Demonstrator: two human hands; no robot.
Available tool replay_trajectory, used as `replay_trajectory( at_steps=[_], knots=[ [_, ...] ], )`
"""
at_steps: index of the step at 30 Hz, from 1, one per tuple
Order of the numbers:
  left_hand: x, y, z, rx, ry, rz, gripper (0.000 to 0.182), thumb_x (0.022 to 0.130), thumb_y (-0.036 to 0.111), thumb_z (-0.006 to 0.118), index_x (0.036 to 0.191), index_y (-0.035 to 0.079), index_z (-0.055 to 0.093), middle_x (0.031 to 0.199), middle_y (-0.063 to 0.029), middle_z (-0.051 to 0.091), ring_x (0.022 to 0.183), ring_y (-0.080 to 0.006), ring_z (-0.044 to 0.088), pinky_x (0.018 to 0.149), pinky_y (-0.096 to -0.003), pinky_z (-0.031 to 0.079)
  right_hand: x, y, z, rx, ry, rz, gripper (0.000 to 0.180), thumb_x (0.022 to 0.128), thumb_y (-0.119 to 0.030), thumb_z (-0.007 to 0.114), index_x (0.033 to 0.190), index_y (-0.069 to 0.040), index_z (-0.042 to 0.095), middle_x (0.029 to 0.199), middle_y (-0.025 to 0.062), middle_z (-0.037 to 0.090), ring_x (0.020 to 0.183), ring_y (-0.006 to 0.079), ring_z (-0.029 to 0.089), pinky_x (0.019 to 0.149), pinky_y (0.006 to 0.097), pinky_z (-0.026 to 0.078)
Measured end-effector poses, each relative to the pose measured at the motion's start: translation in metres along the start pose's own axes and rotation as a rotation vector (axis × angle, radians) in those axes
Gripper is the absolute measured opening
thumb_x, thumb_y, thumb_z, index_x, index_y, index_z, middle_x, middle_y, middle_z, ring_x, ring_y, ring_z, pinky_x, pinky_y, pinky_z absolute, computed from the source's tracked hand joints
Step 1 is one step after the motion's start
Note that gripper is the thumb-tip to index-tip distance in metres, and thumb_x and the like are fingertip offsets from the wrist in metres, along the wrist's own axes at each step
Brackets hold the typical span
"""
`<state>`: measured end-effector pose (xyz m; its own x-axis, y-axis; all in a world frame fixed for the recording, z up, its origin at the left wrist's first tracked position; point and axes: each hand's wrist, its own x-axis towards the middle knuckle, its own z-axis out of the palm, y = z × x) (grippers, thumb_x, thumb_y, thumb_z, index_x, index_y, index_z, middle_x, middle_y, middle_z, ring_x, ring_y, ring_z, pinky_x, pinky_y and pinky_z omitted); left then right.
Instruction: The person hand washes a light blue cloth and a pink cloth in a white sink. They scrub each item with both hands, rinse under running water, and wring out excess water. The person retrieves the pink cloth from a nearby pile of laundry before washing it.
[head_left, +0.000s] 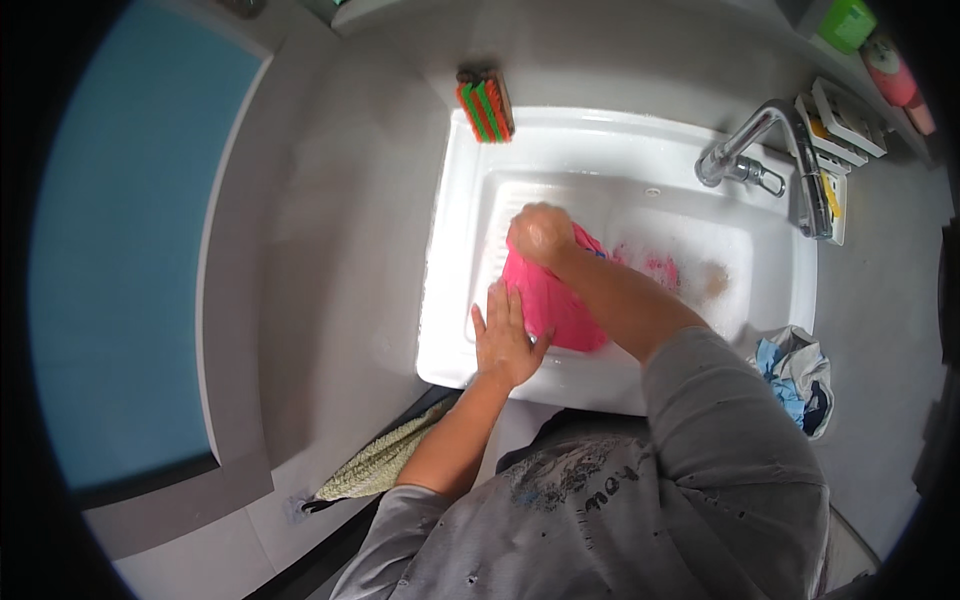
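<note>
A wet pink cloth is spread over the ridged washboard side of a white laundry sink. My right hand is closed in a fist on the cloth's upper end, with its fingers hidden beneath it. Lower down, my left hand lies flat at the cloth's left edge, fingers spread and touching it. Soapy water in the basin's right part partly covers more pink fabric. A brownish patch shows through the suds there.
A scrub brush with orange and green bristles rests on the sink's back left corner. At the back right stands a chrome faucet, beside white soap trays. Bundled clothes sit by the front right corner; a greenish towel hangs at left.
</note>
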<state>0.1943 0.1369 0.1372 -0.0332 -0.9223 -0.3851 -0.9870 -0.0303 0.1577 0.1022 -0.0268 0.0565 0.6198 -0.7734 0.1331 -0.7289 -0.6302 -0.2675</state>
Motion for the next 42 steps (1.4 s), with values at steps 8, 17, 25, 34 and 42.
replay_trajectory(
  at_steps=[8,17,25,34,42],
  knots=[
    [0.003,0.0,0.005,0.007,0.069,0.017,0.092,0.086,0.053,0.057,0.148,-0.005,0.021,0.158,-0.0207,0.011,0.148,-0.0324,0.007,0.117,-0.0543,0.006,0.001,0.007,0.0,0.033,0.066,0.011,0.018,0.077,-0.024,0.06,0.071,-0.012,0.072,0.076,0.0105,0.069,0.071,0.0256,0.067,0.056,0.0417,0.051],
    [0.082,-0.008,-0.001,-0.632,0.59,0.04,0.054,0.086,0.029,0.066,0.127,-0.002,0.052,0.113,-0.0212,0.063,0.101,-0.0323,0.063,0.089,-0.0391,0.049,-0.02,0.027,-0.088,1.21,0.289,0.232,0.046,0.094,-0.04,0.051,0.084,0.003,0.065,0.091,0.022,0.067,0.076,0.0327,0.062,0.077,0.0413,0.047],
    [0.048,-0.002,-0.045,-1.271,0.131,-0.031,0.027,0.085,0.005,0.049,0.107,-0.004,0.062,0.088,-0.0068,0.065,0.078,-0.0146,0.059,0.073,-0.0275,0.048,-0.032,0.079,-0.118,0.938,0.354,0.382,0.03,0.077,-0.016,0.075,0.072,-0.004,0.048,0.063,0.0071,0.05,0.06,0.0167,0.048,0.059,0.0344,0.043],
    [-0.015,-0.041,-0.017,-1.075,0.651,-0.391,0.018,0.096,0.019,0.06,0.089,0.002,0.058,0.07,-0.0018,0.057,0.062,-0.0128,0.053,0.061,-0.0278,0.045,0.005,0.064,-0.125,0.619,0.606,0.256,0.032,0.078,-0.027,0.076,0.082,-0.006,0.053,0.087,0.015,0.055,0.08,0.0336,0.055,0.071,0.0426,0.045],
    [-0.021,-0.039,-0.023,-0.153,0.69,0.143,0.046,0.078,0.005,0.063,0.123,0.0,0.053,0.113,-0.0233,0.059,0.11,-0.0405,0.055,0.098,-0.0464,0.042,-0.165,0.221,-0.035,0.224,0.008,1.145,0.038,0.089,-0.033,0.056,0.113,-0.006,0.063,0.107,0.019,0.065,0.108,0.0366,0.059,0.094,0.0436,0.047]
  ],
)
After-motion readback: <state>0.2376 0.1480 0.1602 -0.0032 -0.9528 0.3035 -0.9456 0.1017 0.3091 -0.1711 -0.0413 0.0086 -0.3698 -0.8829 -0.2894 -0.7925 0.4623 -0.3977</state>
